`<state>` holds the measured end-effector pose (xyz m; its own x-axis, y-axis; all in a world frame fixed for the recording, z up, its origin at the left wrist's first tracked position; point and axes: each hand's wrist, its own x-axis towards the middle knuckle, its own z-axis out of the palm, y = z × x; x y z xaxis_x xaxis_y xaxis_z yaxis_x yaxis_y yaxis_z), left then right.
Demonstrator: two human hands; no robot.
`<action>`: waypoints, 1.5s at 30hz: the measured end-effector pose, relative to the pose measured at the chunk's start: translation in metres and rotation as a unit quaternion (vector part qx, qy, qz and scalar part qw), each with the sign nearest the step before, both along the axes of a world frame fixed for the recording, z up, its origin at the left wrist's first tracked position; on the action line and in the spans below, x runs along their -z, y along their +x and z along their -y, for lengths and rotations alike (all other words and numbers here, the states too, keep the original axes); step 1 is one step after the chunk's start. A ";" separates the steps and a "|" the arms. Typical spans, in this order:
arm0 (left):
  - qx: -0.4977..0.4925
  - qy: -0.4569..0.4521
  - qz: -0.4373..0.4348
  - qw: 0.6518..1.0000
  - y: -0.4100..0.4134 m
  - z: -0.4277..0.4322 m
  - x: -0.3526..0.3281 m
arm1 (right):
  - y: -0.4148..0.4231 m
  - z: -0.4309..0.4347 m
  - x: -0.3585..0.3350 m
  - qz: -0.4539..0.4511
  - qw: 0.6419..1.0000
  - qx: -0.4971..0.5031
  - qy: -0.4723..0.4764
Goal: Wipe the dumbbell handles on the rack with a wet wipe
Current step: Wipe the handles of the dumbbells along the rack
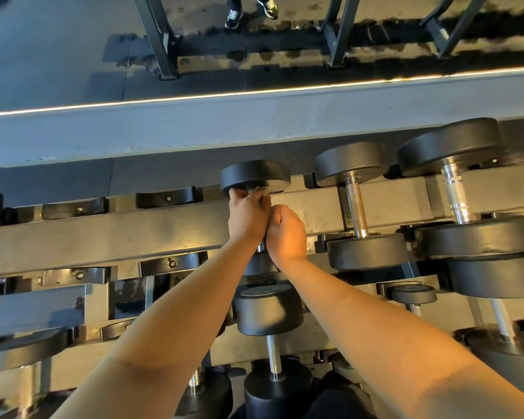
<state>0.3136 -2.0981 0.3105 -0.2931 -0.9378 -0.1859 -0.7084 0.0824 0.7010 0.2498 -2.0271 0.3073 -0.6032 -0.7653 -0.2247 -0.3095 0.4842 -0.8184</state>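
Wipe [259, 190]: a pale scrap showing at the left fingertips, pressed against the far end of a handle, right under the far head [254, 175] of a small dumbbell on the top rail of the rack [103, 234]. Handle itself almost wholly hidden by both fists; only a dark stub visible just below the wrists, running into the near head [259, 266].

Left hand [247, 216]: fingers curled round the handle and the wipe, at the far end. Right hand [286, 234]: curled round the same handle just nearer, knuckles touching the left hand. Both closed on the bar, then, one wiping, one seemingly steadying.

Progress, as a judgement: work in hand on this one handle, partway at best. No telling from sheen or wetness which other handles are done.

Outward from the grip: to the right, a knurled handle [356, 207] between two heads, bare and untouched for now; further right, a thick chrome handle [456, 192] on a bigger pair. Nearer than the grip, on the lower tier, a short chrome handle [273, 356] below a black head, and more bars at the right and left edges. To the left of the grip, cradles [165, 196] without dumbbells. Likely left: every handle besides the gripped one, or at least no evidence otherwise.

Beyond the rack, a grey ledge, then floor with frame legs and someone's shoes [251, 12].
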 end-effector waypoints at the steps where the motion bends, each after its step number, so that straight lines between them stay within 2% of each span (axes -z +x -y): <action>1: 0.017 -0.004 0.028 0.999 -0.001 0.001 -0.002 | -0.001 0.000 0.001 0.008 1.000 0.007 -0.008; 6: 0.085 -0.025 0.111 0.990 0.005 0.000 -0.009 | -0.002 -0.003 0.000 0.000 0.999 0.030 -0.037; 9: 0.060 -0.071 0.036 0.995 0.012 -0.005 -0.014 | -0.002 -0.002 0.001 -0.018 0.999 0.037 -0.026; 11: 0.042 -0.086 0.024 0.995 0.019 -0.010 -0.013 | -0.001 -0.001 -0.001 -0.017 0.999 0.030 -0.013; 14: -0.017 -0.013 0.066 0.998 0.020 -0.012 -0.010 | -0.002 -0.003 -0.005 -0.022 1.000 0.010 -0.009; 17: -0.026 0.082 0.059 0.995 0.015 -0.010 -0.010 | -0.003 -0.002 -0.004 -0.029 0.999 -0.006 -0.025; 19: -0.018 0.111 0.066 0.991 0.016 -0.007 -0.011 | -0.003 0.000 -0.001 -0.030 0.999 -0.012 -0.024; 23: 0.045 0.161 0.157 0.973 0.025 -0.013 -0.010 | -0.004 0.001 0.002 -0.025 0.999 -0.025 -0.016; 26: 0.078 0.216 0.191 0.955 0.030 -0.018 -0.011 | -0.005 0.001 0.001 -0.022 0.999 -0.035 -0.004; 32: 0.086 0.209 0.272 0.935 0.027 -0.024 -0.029 | -0.006 -0.001 -0.002 -0.028 0.998 -0.053 -0.010; 34: 0.075 0.197 0.262 0.942 0.029 -0.029 -0.034 | -0.006 -0.002 -0.004 -0.024 0.998 -0.049 -0.015; 36: 0.062 0.188 0.214 0.956 0.035 -0.036 -0.035 | -0.005 -0.005 -0.007 -0.003 0.999 -0.045 -0.018; 37: 0.046 0.186 0.173 0.966 0.039 -0.043 -0.038 | -0.004 -0.008 -0.009 0.013 0.999 -0.048 -0.020; 39: 0.013 0.192 0.037 0.981 0.053 -0.058 -0.045 | -0.001 -0.016 -0.019 0.048 0.996 -0.067 -0.046; 41: -0.002 0.134 -0.042 0.990 0.065 -0.072 -0.046 | 0.005 -0.031 -0.032 0.058 0.990 -0.085 -0.091; 43: 0.016 0.041 -0.027 0.999 0.074 -0.084 -0.039 | 0.011 -0.049 -0.042 0.020 0.989 -0.086 -0.118; 45: 0.034 0.012 -0.011 0.999 0.079 -0.100 -0.037 | 0.018 -0.068 -0.047 -0.014 0.987 -0.092 -0.130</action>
<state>0.3930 -1.9978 0.3472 -0.3609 -0.9105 -0.2020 -0.6865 0.1127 0.7183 0.2676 -1.9595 0.3538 -0.4525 -0.8917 0.0084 -0.3964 0.1927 -0.8976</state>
